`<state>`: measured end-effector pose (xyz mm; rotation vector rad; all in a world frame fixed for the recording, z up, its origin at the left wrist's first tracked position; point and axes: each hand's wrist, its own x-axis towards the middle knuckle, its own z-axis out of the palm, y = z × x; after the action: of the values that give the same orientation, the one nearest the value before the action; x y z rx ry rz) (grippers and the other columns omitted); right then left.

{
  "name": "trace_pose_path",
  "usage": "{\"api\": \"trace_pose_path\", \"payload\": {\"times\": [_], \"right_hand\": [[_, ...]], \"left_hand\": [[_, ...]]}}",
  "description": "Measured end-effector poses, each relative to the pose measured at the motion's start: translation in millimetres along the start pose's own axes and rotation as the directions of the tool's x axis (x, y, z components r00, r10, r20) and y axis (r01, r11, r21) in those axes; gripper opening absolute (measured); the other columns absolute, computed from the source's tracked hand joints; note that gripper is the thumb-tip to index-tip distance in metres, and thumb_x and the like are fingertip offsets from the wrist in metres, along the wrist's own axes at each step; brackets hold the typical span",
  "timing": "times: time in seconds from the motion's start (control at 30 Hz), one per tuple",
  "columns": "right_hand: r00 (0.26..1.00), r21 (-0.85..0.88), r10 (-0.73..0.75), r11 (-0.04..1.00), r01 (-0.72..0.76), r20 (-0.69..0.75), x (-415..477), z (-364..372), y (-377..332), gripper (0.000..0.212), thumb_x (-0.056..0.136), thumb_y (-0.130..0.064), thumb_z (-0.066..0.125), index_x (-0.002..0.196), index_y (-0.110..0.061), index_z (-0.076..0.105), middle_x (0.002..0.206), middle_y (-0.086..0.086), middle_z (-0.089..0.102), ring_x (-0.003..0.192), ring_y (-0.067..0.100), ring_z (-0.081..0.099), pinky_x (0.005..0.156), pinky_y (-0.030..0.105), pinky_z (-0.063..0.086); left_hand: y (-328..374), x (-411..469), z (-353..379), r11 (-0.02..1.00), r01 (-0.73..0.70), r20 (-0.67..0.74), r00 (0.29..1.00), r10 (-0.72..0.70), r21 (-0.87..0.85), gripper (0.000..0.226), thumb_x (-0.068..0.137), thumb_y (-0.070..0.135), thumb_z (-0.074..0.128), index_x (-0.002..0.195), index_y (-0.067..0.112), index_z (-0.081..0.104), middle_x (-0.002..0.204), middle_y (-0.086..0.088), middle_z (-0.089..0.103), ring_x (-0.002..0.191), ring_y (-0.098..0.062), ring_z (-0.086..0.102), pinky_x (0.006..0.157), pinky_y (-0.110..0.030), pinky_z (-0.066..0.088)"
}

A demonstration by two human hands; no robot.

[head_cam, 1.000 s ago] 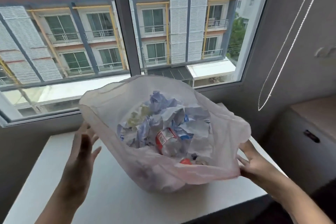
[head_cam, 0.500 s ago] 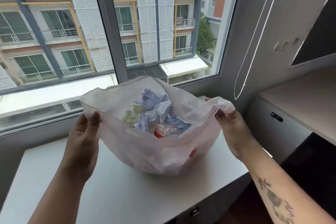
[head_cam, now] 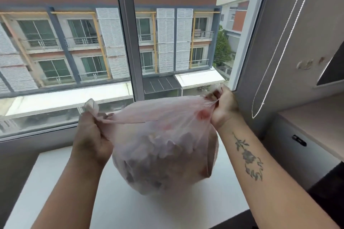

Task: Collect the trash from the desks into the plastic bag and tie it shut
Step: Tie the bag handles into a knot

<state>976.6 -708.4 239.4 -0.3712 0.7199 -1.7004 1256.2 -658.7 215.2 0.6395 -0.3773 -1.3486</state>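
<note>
On the white desk (head_cam: pixel 130 210) under the window (head_cam: pixel 128 42) we see the plastic bag (head_cam: pixel 163 154), thin, pinkish and see-through, held up at mid frame between 2 hands. We mark the left hand (head_cam: pixel 91 135) as a closed fist: its fingers are curled tight round the bunched left corner of the bag mouth, and a short tuft of plastic (head_cam: pixel 91 106) sticks out above the fist. The right hand (head_cam: pixel 223 107) is higher and out to the right, close to the window frame, with its fingers folded in and gripping the gathered right corner, where the plastic creases fan into the grip. Between the 2 hands the bag mouth is pulled into a taut flat band, closed but with no knot in it. The body of the bag bulges below that band, packed with crumpled trash (head_cam: pixel 158 147) that shows only as blurred lumps through the film. We note 1 red item (head_cam: pixel 202 114) pressed against the plastic just beside the right hand. The bag bottom is at the desk surface, but we cannot tell if it rests there or hangs just above. The right forearm has a flower tattoo (head_cam: pixel 247 156). Right of the desk a bead cord (head_cam: pixel 279 52) hangs down the wall, and a cabinet with a dark handle (head_cam: pixel 298 140) stands below it.
</note>
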Motion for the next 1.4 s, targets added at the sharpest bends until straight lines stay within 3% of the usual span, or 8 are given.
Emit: {"api": "trace_pose_path", "payload": {"times": [0.23, 0.27, 0.37, 0.57, 0.83, 0.97, 1.13, 1.4], "right_hand": [[0.969, -0.107, 0.066, 0.993, -0.041, 0.239, 29, 11, -1, 0.018, 0.095, -0.037, 0.047, 0.087, -0.021, 0.050, 0.064, -0.004, 0.037, 0.052, 0.012, 0.042, 0.056, 0.027, 0.038], [0.955, -0.210, 0.079, 0.978, -0.019, 0.285, 32, 7, 0, 0.014, 0.096, -0.036, 0.052, 0.088, -0.025, 0.052, 0.063, -0.006, 0.041, 0.052, 0.010, 0.045, 0.053, 0.025, 0.040], [0.939, -0.360, 0.068, 0.931, 0.062, 0.337, 36, -2, 11, 0.017, 0.089, -0.030, 0.066, 0.106, -0.026, 0.066, 0.063, -0.005, 0.055, 0.053, 0.009, 0.055, 0.050, 0.027, 0.048], [0.931, -0.267, 0.086, 0.964, 0.013, 0.355, 59, -9, 12, 0.010, 0.088, -0.028, 0.056, 0.089, -0.024, 0.065, 0.080, 0.004, 0.074, 0.069, 0.025, 0.072, 0.077, 0.044, 0.056], [0.926, -0.451, 0.099, 0.889, 0.083, 0.365, 52, -5, 31, 0.034, 0.106, -0.029, 0.036, 0.076, -0.027, 0.053, 0.052, -0.007, 0.029, 0.041, 0.010, 0.028, 0.044, 0.022, 0.041], [0.959, -0.565, 0.156, 0.825, 0.006, 0.238, 47, -10, 36, 0.032, 0.096, -0.058, 0.043, 0.097, -0.028, 0.055, 0.061, -0.007, 0.034, 0.046, 0.006, 0.034, 0.043, 0.020, 0.038], [0.902, -0.718, 0.359, 0.691, -0.085, 0.240, 25, -34, 29, 0.075, 0.070, -0.067, 0.072, 0.124, -0.018, 0.058, 0.119, 0.019, 0.062, 0.099, 0.032, 0.066, 0.075, 0.043, 0.052], [0.938, -0.501, 0.291, 0.850, -0.164, 0.186, 15, -95, 42, 0.058, 0.097, -0.063, 0.035, 0.136, -0.025, 0.054, 0.137, 0.006, 0.058, 0.131, 0.043, 0.046, 0.094, 0.060, 0.048]], "left_hand": [[-24, -12, 8, 0.961, -0.208, 0.146, 0.972, 0.183, 0.180, 0.082, 0.079, 0.069, 0.055, 0.134, 0.009, 0.047, 0.073, 0.004, 0.048, 0.075, -0.012, 0.051, 0.083, -0.033, 0.046], [-30, -15, 7, 0.937, -0.244, 0.193, 0.961, 0.198, 0.250, 0.056, 0.086, 0.053, 0.063, 0.098, 0.007, 0.034, 0.081, -0.007, 0.055, 0.085, -0.021, 0.058, 0.087, -0.040, 0.048], [-47, -19, 8, 0.931, -0.131, 0.121, 0.988, 0.095, 0.340, 0.035, 0.097, 0.024, 0.057, 0.122, 0.000, 0.054, 0.117, -0.029, 0.061, 0.109, -0.039, 0.063, 0.091, -0.046, 0.054], [-59, -11, 19, 0.896, -0.258, -0.107, 0.943, 0.315, 0.361, 0.041, 0.098, 0.043, 0.045, 0.101, 0.009, 0.067, 0.105, -0.009, 0.075, 0.100, -0.023, 0.070, 0.071, -0.031, 0.058], [-54, -11, 24, 0.880, -0.279, -0.266, 0.879, 0.395, 0.383, 0.045, 0.089, 0.063, 0.047, 0.071, 0.025, 0.063, 0.058, 0.006, 0.042, 0.053, -0.008, 0.043, 0.056, -0.024, 0.041], [-56, -24, 20, 0.848, -0.251, -0.089, 0.941, 0.327, 0.467, 0.046, 0.093, 0.063, 0.027, 0.093, 0.028, 0.057, 0.065, 0.012, 0.060, 0.057, 0.001, 0.060, 0.055, -0.020, 0.051], [-42, -37, -10, 0.723, -0.142, 0.143, 0.988, 0.060, 0.676, 0.108, 0.074, 0.043, 0.082, 0.150, 0.035, 0.005, 0.136, 0.007, 0.057, 0.122, -0.014, 0.059, 0.104, -0.043, 0.047], [-30, -35, -28, 0.657, -0.134, 0.092, 0.991, 0.098, 0.742, 0.017, 0.103, 0.014, 0.047, 0.115, 0.023, 0.055, 0.107, -0.011, 0.067, 0.087, -0.015, 0.069, 0.084, -0.034, 0.058]]}}
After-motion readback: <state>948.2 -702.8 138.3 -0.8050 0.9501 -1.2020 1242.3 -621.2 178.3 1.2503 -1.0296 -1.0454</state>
